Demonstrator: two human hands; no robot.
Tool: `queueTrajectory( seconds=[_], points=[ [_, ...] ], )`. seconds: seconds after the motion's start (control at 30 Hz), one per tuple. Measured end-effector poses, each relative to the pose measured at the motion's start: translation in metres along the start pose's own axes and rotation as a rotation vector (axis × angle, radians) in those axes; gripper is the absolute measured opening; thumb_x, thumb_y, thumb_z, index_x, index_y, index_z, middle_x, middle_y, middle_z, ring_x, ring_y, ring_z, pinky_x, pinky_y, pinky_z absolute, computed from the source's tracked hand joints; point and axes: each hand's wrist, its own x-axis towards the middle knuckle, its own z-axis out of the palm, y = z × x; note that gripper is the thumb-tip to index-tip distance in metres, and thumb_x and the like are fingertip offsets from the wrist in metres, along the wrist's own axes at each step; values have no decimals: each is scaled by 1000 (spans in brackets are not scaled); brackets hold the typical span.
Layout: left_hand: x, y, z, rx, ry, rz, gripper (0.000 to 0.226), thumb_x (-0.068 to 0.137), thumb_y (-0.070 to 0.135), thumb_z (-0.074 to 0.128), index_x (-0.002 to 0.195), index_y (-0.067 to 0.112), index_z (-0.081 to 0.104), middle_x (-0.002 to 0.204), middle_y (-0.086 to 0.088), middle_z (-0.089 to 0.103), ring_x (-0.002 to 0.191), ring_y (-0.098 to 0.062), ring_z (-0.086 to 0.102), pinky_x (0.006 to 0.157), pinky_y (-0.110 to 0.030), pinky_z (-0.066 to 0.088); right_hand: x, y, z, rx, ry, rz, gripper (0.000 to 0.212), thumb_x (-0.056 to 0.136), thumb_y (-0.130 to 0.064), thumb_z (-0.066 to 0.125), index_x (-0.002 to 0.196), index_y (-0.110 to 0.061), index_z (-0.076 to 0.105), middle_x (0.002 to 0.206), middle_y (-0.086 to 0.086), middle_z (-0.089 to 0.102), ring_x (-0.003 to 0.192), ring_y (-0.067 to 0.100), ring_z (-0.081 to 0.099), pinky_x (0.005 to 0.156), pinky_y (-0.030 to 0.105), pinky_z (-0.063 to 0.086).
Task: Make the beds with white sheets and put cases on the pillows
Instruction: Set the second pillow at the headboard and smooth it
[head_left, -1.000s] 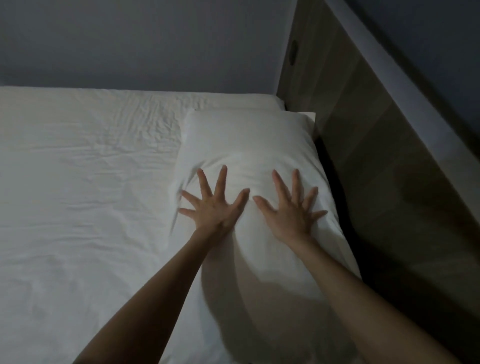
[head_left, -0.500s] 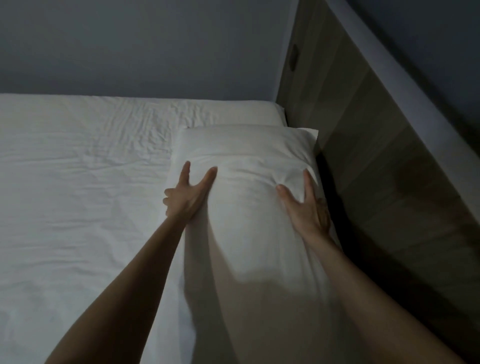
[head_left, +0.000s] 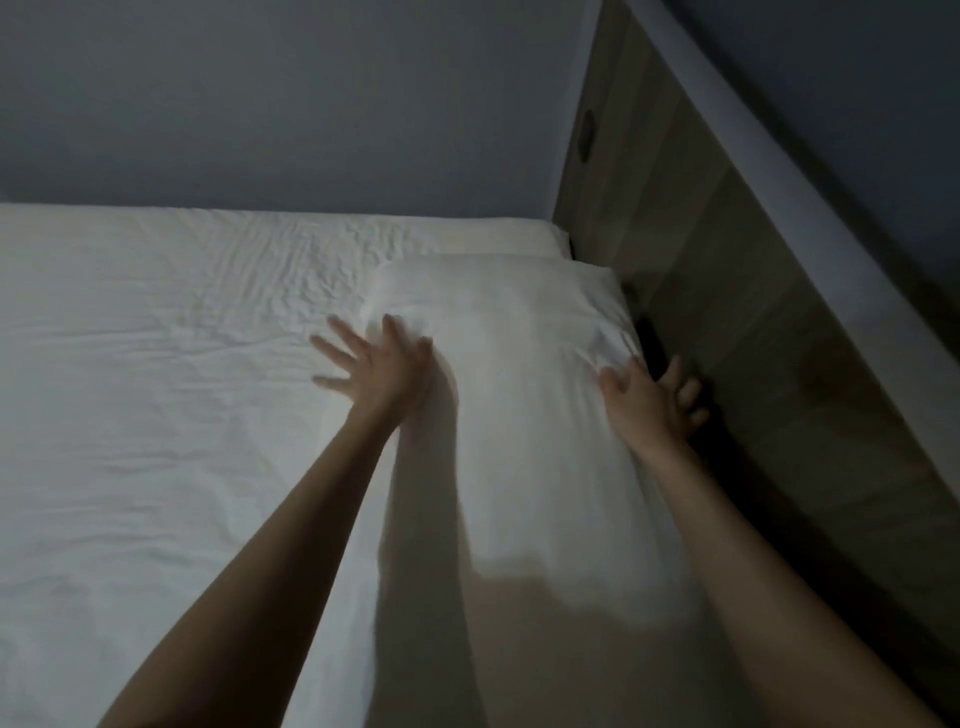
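Observation:
A white-cased pillow lies lengthwise along the right side of the bed, close to the wooden headboard. A wrinkled white sheet covers the mattress to its left. My left hand rests against the pillow's left edge with its fingers spread and straight. My right hand is at the pillow's right edge, beside the dark gap to the headboard, with its fingers loosely bent against the fabric. Both hands are blurred.
A wooden headboard with a pale top rail runs along the right. A grey wall stands behind the bed. A narrow dark gap separates the pillow from the headboard.
Both hands went from lying flat and spread on top of the pillow out to its left and right edges. The view has tilted slightly.

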Motion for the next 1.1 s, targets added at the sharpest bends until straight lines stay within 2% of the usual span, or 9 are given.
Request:
queueTrajectory(
  seconds=[0.1,0.2,0.4,0.57,0.67,0.8,0.9,0.97,1.1],
  points=[
    [2,30,2,37,68,333,55,102,35,33,153,26,13,162,-4,-5,147,-34,-10,112,-62,4,5,-23,-12,144,209,-401,46,94,-18,50,140,-19,48,155,9,29,140,30,27,115,41,19],
    [2,62,16,66,-81,489,52,103,34,27,153,27,13,162,1,6,148,-28,0,114,-58,8,19,-63,-10,288,94,-578,44,97,-11,42,142,-13,45,150,7,40,139,22,34,116,32,23],
    [49,67,43,205,-142,295,57,95,63,18,149,48,10,161,10,-1,146,-38,-9,105,-72,-5,74,-74,36,22,-160,-386,46,99,-52,19,145,-54,19,160,-16,2,148,16,-3,115,56,-5],
    [99,63,49,128,-201,114,68,86,77,22,147,51,13,161,7,-3,145,-43,-7,105,-74,-1,128,-67,48,35,-175,-253,55,91,-69,21,144,-56,14,160,-19,-1,148,16,-5,114,59,-3],
    [126,45,51,55,-187,68,71,84,79,24,147,48,17,161,-1,5,144,-44,10,111,-65,9,150,-50,55,90,-165,-223,61,90,-70,20,147,-48,17,160,-14,9,147,18,6,117,53,8],
    [149,12,45,-49,-179,37,90,84,76,29,149,14,28,150,-21,34,137,-37,35,112,-42,25,165,-34,49,157,-239,-159,62,96,-58,20,151,-30,23,158,-3,22,144,21,21,118,40,15],
    [149,18,38,-13,-49,7,70,97,57,30,146,6,32,146,-22,39,135,-36,37,111,-43,25,164,-49,33,70,-50,-158,49,100,-39,27,138,-14,46,145,12,43,133,30,40,112,43,28],
    [140,45,38,72,89,161,57,101,43,30,149,13,26,152,-14,33,140,-32,30,114,-51,18,156,-78,28,107,114,-349,41,99,-25,36,134,-11,52,141,13,48,130,28,43,110,39,30],
    [121,103,63,136,5,433,51,101,31,28,151,19,23,154,-6,32,143,-21,25,116,-51,9,148,-124,48,79,-14,-587,45,100,-29,31,144,-32,38,148,-3,43,137,22,36,116,45,18]
  ],
)
